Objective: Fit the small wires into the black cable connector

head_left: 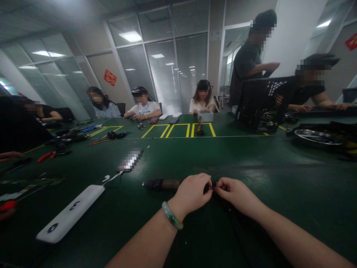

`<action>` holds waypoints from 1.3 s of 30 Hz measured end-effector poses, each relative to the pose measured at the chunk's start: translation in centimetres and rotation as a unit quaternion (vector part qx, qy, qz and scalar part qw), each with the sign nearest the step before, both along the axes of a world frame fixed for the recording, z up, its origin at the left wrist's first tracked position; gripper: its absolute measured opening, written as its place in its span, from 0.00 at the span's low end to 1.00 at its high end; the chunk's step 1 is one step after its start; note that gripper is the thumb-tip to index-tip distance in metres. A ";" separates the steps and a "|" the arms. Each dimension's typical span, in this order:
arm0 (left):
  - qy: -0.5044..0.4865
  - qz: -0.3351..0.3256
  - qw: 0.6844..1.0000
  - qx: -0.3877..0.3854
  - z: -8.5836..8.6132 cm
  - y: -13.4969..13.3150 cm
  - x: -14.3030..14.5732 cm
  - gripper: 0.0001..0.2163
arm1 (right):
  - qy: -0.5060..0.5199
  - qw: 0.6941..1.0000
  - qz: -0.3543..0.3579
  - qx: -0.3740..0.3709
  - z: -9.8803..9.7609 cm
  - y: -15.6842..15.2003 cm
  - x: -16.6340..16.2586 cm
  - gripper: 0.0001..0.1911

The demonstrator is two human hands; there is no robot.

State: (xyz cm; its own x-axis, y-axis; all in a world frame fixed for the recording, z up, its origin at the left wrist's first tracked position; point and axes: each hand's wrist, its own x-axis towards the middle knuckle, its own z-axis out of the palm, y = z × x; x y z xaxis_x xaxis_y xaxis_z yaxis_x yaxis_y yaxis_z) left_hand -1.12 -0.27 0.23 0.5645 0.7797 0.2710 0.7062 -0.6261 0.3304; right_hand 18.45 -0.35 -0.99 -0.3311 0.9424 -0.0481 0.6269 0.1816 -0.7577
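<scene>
My left hand (192, 193), with a green bead bracelet at the wrist, is curled into a pinch over a small dark part. My right hand (234, 191) meets it from the right, fingertips pinched on the same tiny piece (212, 187), too small to name. Just left of my left hand a dark cylindrical tool (161, 184) with a chuck-like tip lies on the green table (279, 178). Black cable or strap runs under my right forearm.
A white power bank (71, 215) with a white cable lies at the near left, a phone (129, 160) beyond it. Several seated people work across the table. A black computer case (262, 102) stands at the right. Red-handled pliers (50, 155) and wires lie far left.
</scene>
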 end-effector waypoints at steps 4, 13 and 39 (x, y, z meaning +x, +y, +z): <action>0.007 -0.006 1.000 0.001 -0.2 0.2 0.1 0.04 | -0.003 1.000 -0.001 0.003 -0.1 0.0 0.0 0.10; 0.012 0.002 1.000 -0.003 -0.1 0.1 0.2 0.04 | -0.011 1.000 -0.004 0.008 -0.1 0.1 0.1 0.10; 0.020 0.013 1.000 -0.007 -0.3 0.3 0.2 0.04 | -0.023 1.000 -0.010 -0.001 0.5 -0.1 -0.2 0.12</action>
